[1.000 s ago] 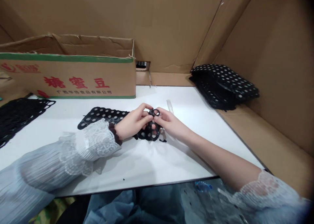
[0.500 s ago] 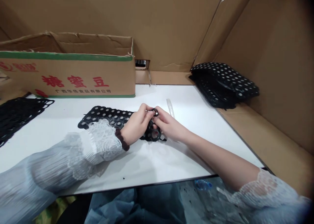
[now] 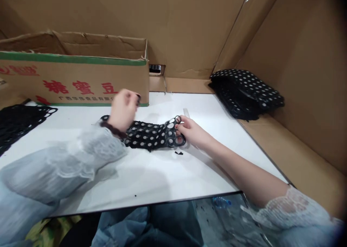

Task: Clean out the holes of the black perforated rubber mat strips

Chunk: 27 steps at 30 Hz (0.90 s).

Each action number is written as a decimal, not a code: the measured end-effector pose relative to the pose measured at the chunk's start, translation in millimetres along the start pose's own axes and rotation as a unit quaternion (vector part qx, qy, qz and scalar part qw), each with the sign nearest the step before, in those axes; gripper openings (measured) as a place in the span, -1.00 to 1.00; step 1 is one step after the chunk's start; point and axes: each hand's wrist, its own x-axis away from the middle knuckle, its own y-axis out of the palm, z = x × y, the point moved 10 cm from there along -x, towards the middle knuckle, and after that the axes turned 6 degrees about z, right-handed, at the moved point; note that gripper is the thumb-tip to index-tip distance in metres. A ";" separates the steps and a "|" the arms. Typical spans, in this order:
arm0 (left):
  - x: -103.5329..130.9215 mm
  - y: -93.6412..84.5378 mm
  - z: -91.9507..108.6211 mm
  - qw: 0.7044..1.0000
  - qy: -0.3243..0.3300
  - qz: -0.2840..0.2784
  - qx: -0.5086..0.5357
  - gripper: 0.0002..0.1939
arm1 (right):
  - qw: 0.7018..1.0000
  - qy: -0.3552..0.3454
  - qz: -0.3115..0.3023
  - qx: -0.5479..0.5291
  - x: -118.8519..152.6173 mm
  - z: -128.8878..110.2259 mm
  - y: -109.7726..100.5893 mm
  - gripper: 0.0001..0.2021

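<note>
A black perforated sheet (image 3: 150, 135) with rows of round holes lies on the white table, its right end lifted a little. My right hand (image 3: 193, 131) pinches that right end, where the holes are large and ring-like. Raised over the left part of the sheet is my left hand (image 3: 124, 108), blurred by motion. Between its closed fingertips sits a small black piece (image 3: 138, 99), too blurred for its exact shape. A dark hair tie (image 3: 112, 129) circles the left wrist. Part of the sheet is hidden behind the left hand.
An open cardboard box (image 3: 94, 72) with red lettering stands at the back left. More black perforated sheets (image 3: 21, 122) lie at the left, and a stack (image 3: 246, 91) rests at the back right. A black scrap (image 3: 179, 153) and a clear strip (image 3: 186, 112) lie nearby.
My left hand has left the right hand and moved up and left, carrying a small black piece. The sheet's right end has spread out, and a black scrap now shows on the table.
</note>
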 end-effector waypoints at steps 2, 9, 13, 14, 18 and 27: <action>-6.9 -10.4 -0.8 0.999 0.002 0.021 -0.029 -0.84 | 1.000 0.024 -0.007 -0.007 -1.4 6.0 0.3 -0.94; 56.6 40.6 34.6 0.965 0.104 -0.177 -0.164 -0.84 | 0.998 0.027 -0.051 -0.014 8.8 -2.8 12.2 -0.81; 84.8 58.8 36.5 0.959 0.076 -0.250 -0.110 -0.87 | 0.996 -0.017 -0.082 -0.029 13.3 -13.4 20.8 -0.71; 89.0 60.9 34.5 0.959 0.060 -0.262 -0.093 -0.86 | 0.996 -0.023 -0.077 -0.036 13.2 -14.4 20.8 -0.71; 101.4 65.1 31.4 0.958 -0.005 -0.287 0.011 -0.85 | 0.997 -0.040 -0.037 -0.053 11.8 -16.3 17.8 -0.75; 104.7 66.4 29.0 0.962 -0.028 -0.264 0.057 -0.83 | 0.994 -0.035 -0.009 -0.104 13.1 -11.8 21.5 -0.77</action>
